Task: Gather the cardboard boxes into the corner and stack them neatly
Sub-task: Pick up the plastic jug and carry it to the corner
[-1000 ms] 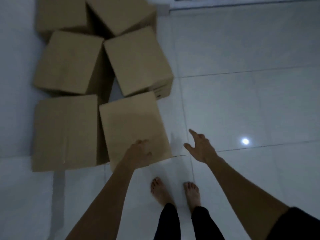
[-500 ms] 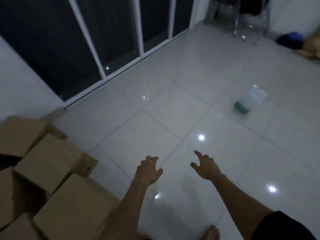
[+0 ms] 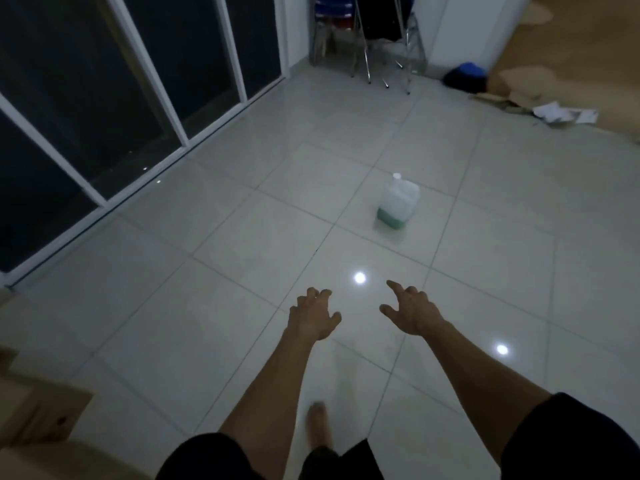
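Note:
Only the edge of the gathered cardboard boxes (image 3: 38, 410) shows at the bottom left, blurred. More flattened cardboard (image 3: 512, 88) lies at the far right against a large brown sheet. My left hand (image 3: 313, 317) hangs over the bare tiles with fingers loosely curled and holds nothing. My right hand (image 3: 410, 308) is beside it, fingers spread and empty. Both hands are well away from any box.
A clear plastic jug (image 3: 398, 204) with green liquid stands on the white tiled floor ahead. Dark sliding glass doors (image 3: 104, 98) run along the left. Metal-legged chairs (image 3: 377, 39) stand at the back, a blue object (image 3: 465, 76) and scattered papers (image 3: 554, 112) at the right.
My view has swung right, away from the box pile. My left hand left the box it touched a second ago. The jug and far cardboard have come into view.

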